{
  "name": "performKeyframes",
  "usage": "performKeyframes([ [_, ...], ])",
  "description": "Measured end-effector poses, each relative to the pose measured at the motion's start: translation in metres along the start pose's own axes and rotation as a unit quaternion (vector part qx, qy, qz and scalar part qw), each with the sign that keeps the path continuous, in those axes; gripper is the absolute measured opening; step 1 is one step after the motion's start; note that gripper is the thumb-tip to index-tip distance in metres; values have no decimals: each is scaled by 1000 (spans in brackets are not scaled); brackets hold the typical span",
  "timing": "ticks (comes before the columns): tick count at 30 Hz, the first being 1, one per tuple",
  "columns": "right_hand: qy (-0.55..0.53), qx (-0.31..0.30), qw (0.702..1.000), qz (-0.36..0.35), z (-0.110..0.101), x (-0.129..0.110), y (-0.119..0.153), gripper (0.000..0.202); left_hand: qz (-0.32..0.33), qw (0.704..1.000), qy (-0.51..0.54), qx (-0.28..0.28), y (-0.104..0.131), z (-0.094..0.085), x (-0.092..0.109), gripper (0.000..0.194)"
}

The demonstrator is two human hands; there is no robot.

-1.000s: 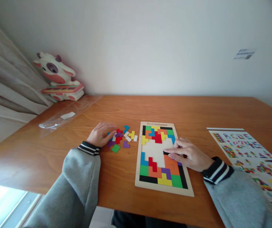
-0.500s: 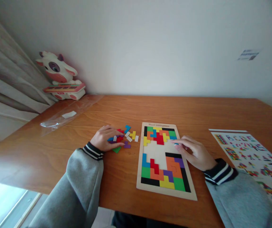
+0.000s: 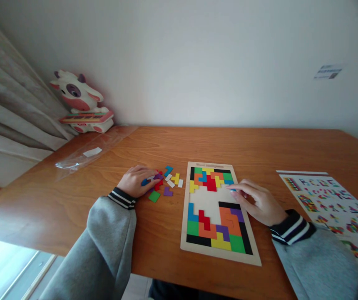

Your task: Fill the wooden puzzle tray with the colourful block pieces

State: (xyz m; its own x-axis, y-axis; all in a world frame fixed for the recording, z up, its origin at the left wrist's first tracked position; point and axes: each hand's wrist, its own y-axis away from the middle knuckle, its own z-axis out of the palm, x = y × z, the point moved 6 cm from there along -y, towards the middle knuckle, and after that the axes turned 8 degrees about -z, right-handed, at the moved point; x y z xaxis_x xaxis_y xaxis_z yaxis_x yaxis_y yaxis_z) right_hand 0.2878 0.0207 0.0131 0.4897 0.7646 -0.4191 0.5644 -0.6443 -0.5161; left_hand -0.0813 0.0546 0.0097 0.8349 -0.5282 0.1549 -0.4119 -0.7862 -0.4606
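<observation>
Over a pile of loose coloured puzzle pieces, my left hand (image 3: 136,181) rests with thumb and fingers apart. Beneath its fingers lie a blue piece (image 3: 145,182) and purple and red pieces, partly covered. A green square piece (image 3: 154,196) and a purple piece (image 3: 168,191) lie just in front of the thumb. My right hand (image 3: 254,200) is at the right edge of a wooden puzzle board (image 3: 208,200), index finger and thumb pinched on a small blue piece (image 3: 233,190), mostly hidden. Coloured pieces fill the board's top and bottom; bare wood shows across its middle.
A printed pattern sheet (image 3: 331,204) lies to the right, partly under my right sleeve. A clear plastic bag (image 3: 94,150) lies at the back left. Behind it sits a toy cow with a keyboard (image 3: 82,102). The wall borders the table's far side.
My left thumb has shifted up and back among the loose pieces, uncovering more of the green square and purple piece. My right hand stays nearly in place at the board.
</observation>
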Motion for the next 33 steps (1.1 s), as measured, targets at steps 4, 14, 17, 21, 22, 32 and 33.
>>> performKeyframes([
  [4, -4, -6, 1000, 2, 0, -1, 0, 25, -14, 998, -42, 38, 2, -4, -9, 26],
  [14, 1, -14, 1000, 0, 2, -1, 0, 23, -23, 998, 22, -47, -1, 14, 2, 37],
  [17, 4, -17, 1000, -2, 2, -1, 1, 23, -24, 997, 52, -46, -3, 14, 4, 34],
  [21, 7, -16, 1000, -5, 1, -2, 1, 22, -25, 997, 67, -31, -4, 13, 7, 28],
  [22, 7, -15, 1000, -6, 1, -2, 0, 22, -22, 997, 70, -26, -4, 12, 8, 28],
  [32, 8, -16, 1000, 2, 1, -2, -2, 24, -124, 991, -15, 45, 0, -5, -16, 29],
  [33, 8, -16, 1000, 3, 1, -2, -2, 24, -125, 991, -32, 45, 0, -5, -17, 28],
])
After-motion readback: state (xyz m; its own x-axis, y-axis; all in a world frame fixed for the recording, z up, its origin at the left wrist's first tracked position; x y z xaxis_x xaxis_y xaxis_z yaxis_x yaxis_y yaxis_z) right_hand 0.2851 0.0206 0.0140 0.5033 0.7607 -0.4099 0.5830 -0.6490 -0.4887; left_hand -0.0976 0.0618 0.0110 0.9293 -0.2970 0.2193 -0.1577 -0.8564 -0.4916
